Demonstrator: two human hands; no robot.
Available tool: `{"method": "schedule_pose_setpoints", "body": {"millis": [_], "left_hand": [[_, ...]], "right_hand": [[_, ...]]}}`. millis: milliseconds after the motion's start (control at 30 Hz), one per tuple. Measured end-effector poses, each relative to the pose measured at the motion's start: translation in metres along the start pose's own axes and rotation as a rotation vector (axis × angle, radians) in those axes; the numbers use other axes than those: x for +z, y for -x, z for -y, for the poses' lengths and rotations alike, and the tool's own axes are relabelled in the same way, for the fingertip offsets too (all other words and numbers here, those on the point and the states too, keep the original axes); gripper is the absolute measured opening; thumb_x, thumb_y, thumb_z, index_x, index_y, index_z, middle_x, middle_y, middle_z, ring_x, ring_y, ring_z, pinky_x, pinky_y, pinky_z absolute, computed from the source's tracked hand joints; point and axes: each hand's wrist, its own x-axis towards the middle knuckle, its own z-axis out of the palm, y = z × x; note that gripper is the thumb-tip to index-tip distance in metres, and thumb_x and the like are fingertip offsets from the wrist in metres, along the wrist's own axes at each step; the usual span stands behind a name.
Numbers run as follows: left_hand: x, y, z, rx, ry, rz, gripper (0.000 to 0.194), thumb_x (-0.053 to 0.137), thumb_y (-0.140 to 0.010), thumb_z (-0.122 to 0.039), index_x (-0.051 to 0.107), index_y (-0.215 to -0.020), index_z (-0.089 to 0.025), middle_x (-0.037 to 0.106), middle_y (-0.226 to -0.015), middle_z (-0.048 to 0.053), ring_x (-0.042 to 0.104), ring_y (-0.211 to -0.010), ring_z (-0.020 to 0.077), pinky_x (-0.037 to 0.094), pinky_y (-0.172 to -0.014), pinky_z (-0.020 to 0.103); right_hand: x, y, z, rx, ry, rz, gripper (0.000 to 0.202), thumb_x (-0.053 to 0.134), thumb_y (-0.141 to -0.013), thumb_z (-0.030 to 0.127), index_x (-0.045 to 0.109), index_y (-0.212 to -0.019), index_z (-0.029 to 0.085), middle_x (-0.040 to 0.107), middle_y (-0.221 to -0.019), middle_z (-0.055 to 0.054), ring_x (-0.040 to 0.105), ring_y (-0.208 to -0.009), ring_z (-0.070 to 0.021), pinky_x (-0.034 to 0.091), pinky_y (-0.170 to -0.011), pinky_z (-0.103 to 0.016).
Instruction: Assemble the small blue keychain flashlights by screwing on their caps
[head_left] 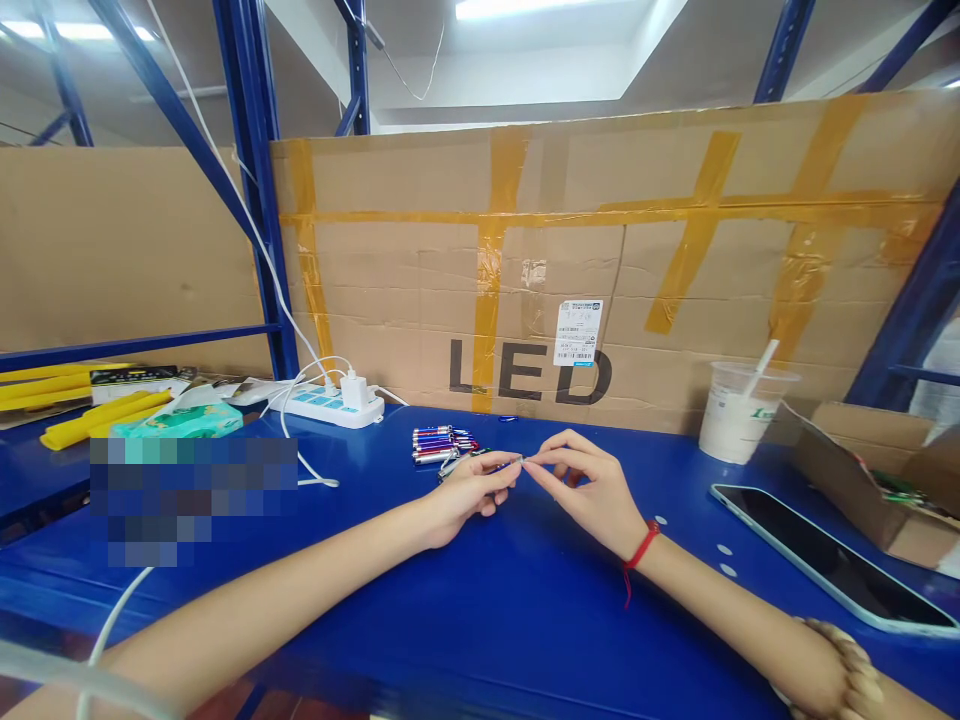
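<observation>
Tabletop (525, 610): blue, both forearms stretched across it from the near edge.
Bracelet (840, 660): pale beads on the right forearm, nearest the camera.
Red cord (641, 548): tied round the right wrist, one end hanging loose.
Left hand (469, 492): fingers curled, thumb and forefinger pinching a small silvery piece (519, 461); too small to tell what it is.
Right hand (589, 485): fingertips pinched on the same piece from the other side, meeting the left hand just above the tabletop.
Phone (825, 555): lies flat, screen dark, right of the right arm.
White cable (112, 620): runs off the near left edge.
Small torches (442, 445): a cluster of coloured metal ones just behind the left hand.
Cup (739, 410): clear plastic with straw, behind the phone.
Carton (877, 480): open, far right.
Power strip (334, 403): white, charger plugged in, back left.
Cardboard wall (600, 260): taped, marked "LED", at the back.
</observation>
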Motion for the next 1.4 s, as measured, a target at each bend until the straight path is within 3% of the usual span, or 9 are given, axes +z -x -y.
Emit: {"method": "schedule_pose_setpoints", "body": {"millis": [200,400,467,633,767,933,1100,1300,1400], "left_hand": [[0.000,0.000,0.001,-0.011,-0.001,0.000,0.046,0.075,-0.060,-0.038,0.057,-0.095,-0.014,0.043,-0.062,-0.004,0.036,-0.050,0.0050,0.019,-0.043,0.018],[-0.002,-0.004,0.002,0.027,0.051,-0.025,0.030,0.068,-0.067,-0.039,0.055,-0.077,-0.014,0.045,-0.068,-0.001,0.038,-0.055,0.0063,0.023,-0.045,0.018],[-0.005,-0.006,0.002,0.022,0.082,-0.055,0.028,0.066,-0.069,-0.038,0.054,-0.080,-0.015,0.045,-0.071,-0.002,0.038,-0.056,0.0064,0.024,-0.047,0.018],[-0.008,-0.006,0.001,0.011,0.086,-0.090,0.028,0.063,-0.072,-0.040,0.050,-0.075,-0.015,0.047,-0.073,-0.001,0.040,-0.057,0.0069,0.025,-0.048,0.019],[-0.005,-0.005,0.001,0.010,0.084,-0.081,0.027,0.061,-0.074,-0.039,0.049,-0.075,-0.015,0.049,-0.071,0.000,0.042,-0.056,0.0080,0.027,-0.050,0.021],[-0.002,-0.005,0.001,0.005,0.063,-0.108,0.020,0.053,-0.081,-0.034,0.047,-0.080,-0.015,0.058,-0.075,0.004,0.046,-0.057,0.0096,0.028,-0.052,0.022],[-0.002,-0.003,0.001,0.054,-0.028,-0.142,0.024,0.056,-0.080,-0.038,0.046,-0.085,-0.016,0.065,-0.087,0.007,0.052,-0.067,0.0128,0.032,-0.061,0.023],[0.000,-0.003,0.005,0.166,-0.194,-0.100,0.031,0.068,-0.070,-0.036,0.052,-0.086,-0.015,0.062,-0.075,0.003,0.050,-0.054,0.0090,0.036,-0.062,0.024],[0.002,-0.003,0.006,0.169,-0.225,-0.079,0.033,0.070,-0.067,-0.036,0.054,-0.086,-0.014,0.060,-0.070,0.001,0.048,-0.050,0.0080,0.037,-0.060,0.024]], "right_hand": [[0.001,0.001,0.001,0.026,-0.012,0.099,0.017,0.059,-0.077,0.033,0.067,-0.078,0.018,0.057,-0.085,-0.004,0.046,-0.046,-0.0052,0.041,-0.041,-0.020],[0.001,0.000,-0.005,0.234,-0.007,0.080,0.020,0.055,-0.079,0.038,0.059,-0.082,0.019,0.060,-0.084,-0.003,0.052,-0.046,-0.0069,0.042,-0.043,-0.021],[0.001,0.001,-0.010,0.259,0.095,0.142,0.018,0.053,-0.080,0.037,0.061,-0.082,0.021,0.060,-0.086,-0.001,0.053,-0.049,-0.0074,0.044,-0.048,-0.022],[0.002,0.007,-0.023,0.065,0.310,0.452,0.021,0.054,-0.080,0.035,0.066,-0.097,0.030,0.056,-0.103,-0.003,0.059,-0.086,-0.0168,0.044,-0.080,-0.035],[0.003,0.008,-0.023,0.028,0.305,0.524,0.023,0.052,-0.083,0.037,0.065,-0.101,0.032,0.053,-0.112,-0.005,0.049,-0.106,-0.0213,0.034,-0.092,-0.043],[0.001,0.004,-0.019,0.062,0.317,0.481,0.011,0.059,-0.079,0.031,0.069,-0.078,0.027,0.054,-0.109,-0.004,0.050,-0.102,-0.0208,0.035,-0.089,-0.042],[0.001,0.003,-0.024,0.038,0.345,0.429,0.012,0.059,-0.080,0.027,0.069,-0.074,0.026,0.059,-0.098,-0.003,0.054,-0.093,-0.0199,0.040,-0.081,-0.040],[-0.002,0.000,-0.015,0.047,0.263,-0.038,0.017,0.058,-0.079,0.035,0.069,-0.073,0.023,0.062,-0.089,-0.004,0.059,-0.076,-0.0158,0.047,-0.060,-0.026],[-0.001,0.000,-0.008,0.018,0.199,-0.069,0.017,0.058,-0.079,0.035,0.070,-0.075,0.023,0.062,-0.089,-0.004,0.060,-0.071,-0.0142,0.045,-0.051,-0.023]]}}
